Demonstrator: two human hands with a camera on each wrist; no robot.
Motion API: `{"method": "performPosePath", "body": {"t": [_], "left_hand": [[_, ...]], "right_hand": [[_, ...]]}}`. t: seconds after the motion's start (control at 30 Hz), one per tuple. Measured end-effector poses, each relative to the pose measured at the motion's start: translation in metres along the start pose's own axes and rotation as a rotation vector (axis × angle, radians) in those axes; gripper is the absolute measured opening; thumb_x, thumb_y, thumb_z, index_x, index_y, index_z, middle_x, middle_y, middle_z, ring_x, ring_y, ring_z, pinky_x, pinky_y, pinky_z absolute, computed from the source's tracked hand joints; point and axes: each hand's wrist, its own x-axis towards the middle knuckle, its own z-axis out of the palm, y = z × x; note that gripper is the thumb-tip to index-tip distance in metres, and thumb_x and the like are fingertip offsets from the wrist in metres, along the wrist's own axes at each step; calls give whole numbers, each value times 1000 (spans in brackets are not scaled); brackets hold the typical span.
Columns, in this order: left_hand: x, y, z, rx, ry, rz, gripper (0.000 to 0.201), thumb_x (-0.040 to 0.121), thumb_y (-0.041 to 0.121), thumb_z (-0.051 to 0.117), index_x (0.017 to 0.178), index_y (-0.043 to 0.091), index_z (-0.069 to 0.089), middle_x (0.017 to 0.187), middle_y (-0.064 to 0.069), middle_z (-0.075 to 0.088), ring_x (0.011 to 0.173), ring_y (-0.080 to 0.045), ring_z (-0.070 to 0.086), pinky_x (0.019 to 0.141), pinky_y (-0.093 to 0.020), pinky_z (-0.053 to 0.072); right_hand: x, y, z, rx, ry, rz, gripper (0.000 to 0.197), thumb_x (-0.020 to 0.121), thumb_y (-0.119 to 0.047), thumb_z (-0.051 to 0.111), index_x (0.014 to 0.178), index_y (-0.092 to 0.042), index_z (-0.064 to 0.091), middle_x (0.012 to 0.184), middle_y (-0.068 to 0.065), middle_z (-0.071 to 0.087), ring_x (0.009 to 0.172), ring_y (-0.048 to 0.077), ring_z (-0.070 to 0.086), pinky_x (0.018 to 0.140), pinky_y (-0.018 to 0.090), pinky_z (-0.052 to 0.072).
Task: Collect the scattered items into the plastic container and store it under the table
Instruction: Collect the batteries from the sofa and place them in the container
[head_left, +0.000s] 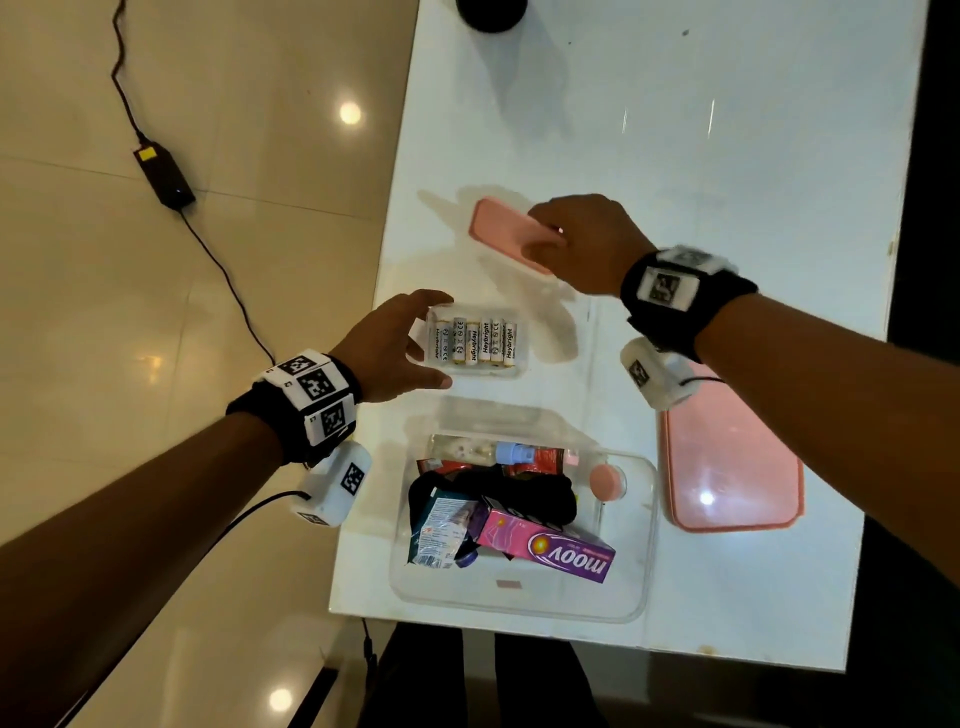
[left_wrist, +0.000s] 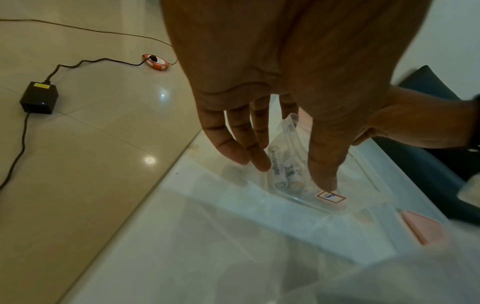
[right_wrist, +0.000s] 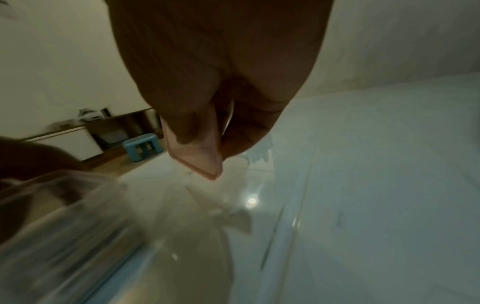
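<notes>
A clear pack of white batteries (head_left: 483, 340) (left_wrist: 283, 176) lies on the white table (head_left: 675, 130), just beyond the clear plastic container (head_left: 644, 519). My left hand (head_left: 439, 340) (left_wrist: 291, 174) spans the pack's left end, fingers on its far edge and thumb on its near edge, pinching it. Farther back, my right hand (head_left: 545, 234) (right_wrist: 207, 139) pinches a flat pink case (head_left: 498, 226) (right_wrist: 207, 162) between thumb and fingers, one corner tilted up off the table. The container holds a pink "moov" box (head_left: 550, 545), a black cloth and several small items.
The container's pink lid (head_left: 737, 467) lies flat to its right, under my right forearm. A black round object (head_left: 491, 13) sits at the table's far edge. On the tiled floor to the left lies a black power adapter (head_left: 166, 176) with its cable.
</notes>
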Motion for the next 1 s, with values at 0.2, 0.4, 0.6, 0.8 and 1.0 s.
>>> {"method": "performPosePath", "body": {"t": [0.2,0.4,0.6,0.8,1.0], "left_hand": [[1,3,1,-124,50,-66,89,66,22,87,140,29,39,130,-1,52,83,-20,69,69,-29,58],[-2,5,-2,-311,53,-175,90,64,10,87,139,30,42,125,-5,56,88,-23,70,73,-34,57],[-9,4,-2,-450,90,-215,86,63,-4,84,136,26,48,122,-9,58,90,-24,71,72,-27,57],[-17,1,2,-578,93,-243,86,63,-3,83,136,28,51,120,-9,61,97,-25,69,91,-46,54],[-16,5,3,-573,140,-216,65,78,8,77,136,25,52,114,-9,64,97,-28,68,86,-39,58]], "right_hand": [[-56,-11,23,-84,40,-309,44,94,-18,55,137,-26,56,135,5,60,112,32,56,80,40,49],[-58,-25,45,-349,-24,-323,67,93,-57,30,150,-22,36,146,21,45,119,40,50,77,49,55],[-63,-37,38,-451,17,-437,70,86,-72,45,142,-29,47,124,15,55,101,33,54,75,40,44],[-70,-39,45,-395,-21,-387,77,79,-60,69,143,-25,47,129,19,52,106,36,53,74,43,51],[-68,-47,47,-335,19,-322,99,69,-55,80,149,-13,37,129,16,53,106,35,53,69,45,55]]}}
